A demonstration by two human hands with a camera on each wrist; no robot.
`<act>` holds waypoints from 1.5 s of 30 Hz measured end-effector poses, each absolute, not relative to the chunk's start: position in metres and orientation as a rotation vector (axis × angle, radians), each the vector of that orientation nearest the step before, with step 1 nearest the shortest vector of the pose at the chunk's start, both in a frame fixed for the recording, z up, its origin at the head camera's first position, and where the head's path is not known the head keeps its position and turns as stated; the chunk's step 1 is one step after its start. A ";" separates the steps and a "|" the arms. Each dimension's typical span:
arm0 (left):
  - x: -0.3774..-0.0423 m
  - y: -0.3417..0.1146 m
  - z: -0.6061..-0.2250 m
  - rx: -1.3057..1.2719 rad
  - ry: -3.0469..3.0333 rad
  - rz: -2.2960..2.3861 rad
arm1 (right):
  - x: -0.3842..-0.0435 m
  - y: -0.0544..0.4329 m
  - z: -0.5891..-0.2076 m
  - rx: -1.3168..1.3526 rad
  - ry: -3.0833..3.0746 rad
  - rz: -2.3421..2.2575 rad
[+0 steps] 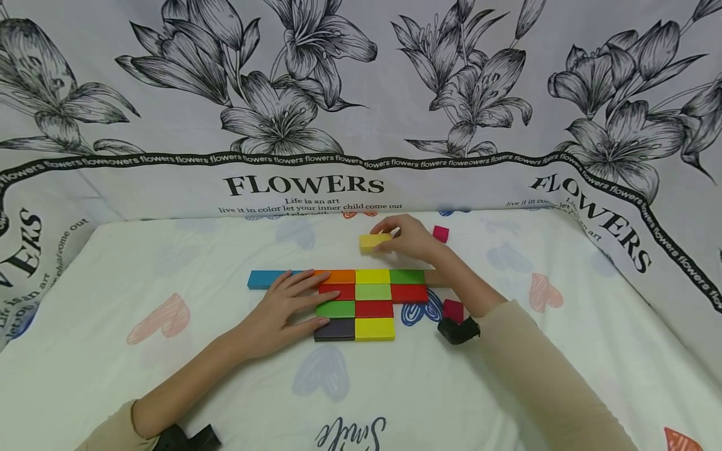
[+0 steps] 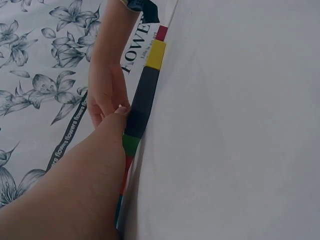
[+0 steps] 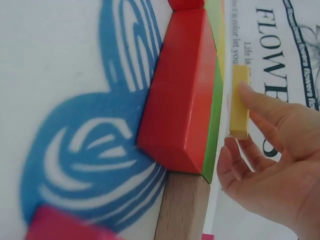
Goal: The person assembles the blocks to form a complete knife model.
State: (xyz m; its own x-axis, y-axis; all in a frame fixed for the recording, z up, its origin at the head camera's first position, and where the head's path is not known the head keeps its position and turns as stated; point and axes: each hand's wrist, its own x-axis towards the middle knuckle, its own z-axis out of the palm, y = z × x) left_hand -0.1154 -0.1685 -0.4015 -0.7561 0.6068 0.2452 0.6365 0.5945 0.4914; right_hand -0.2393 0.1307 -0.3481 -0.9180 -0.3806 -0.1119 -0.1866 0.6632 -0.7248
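Note:
In the head view my right hand (image 1: pixel 408 238) pinches a yellow block (image 1: pixel 375 243) between thumb and fingers, beyond the far side of a block arrangement. My left hand (image 1: pixel 284 310) lies with spread, straight fingers over the left part of that arrangement, touching an orange block (image 1: pixel 338 276), a red block (image 1: pixel 344 292) and a dark block (image 1: pixel 335 330). Blocks of several colours sit edge to edge in rows, with a blue block (image 1: pixel 267 279) at the far left end. A plain wooden block (image 3: pixel 182 205) adjoins the right end, partly behind the right forearm in the head view.
A small magenta block (image 1: pixel 441 233) lies beyond the right hand, and another magenta block (image 1: pixel 453 310) is near the right wrist's black camera (image 1: pixel 458 331). The surface is a white cloth (image 1: pixel 214 401) with printed hearts. A flower-printed cloth (image 1: pixel 316 181) rises behind.

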 end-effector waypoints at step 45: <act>-0.114 -0.168 -0.402 -1.060 -2.747 -0.891 | -0.142 0.175 -0.328 -0.437 2.668 -1.217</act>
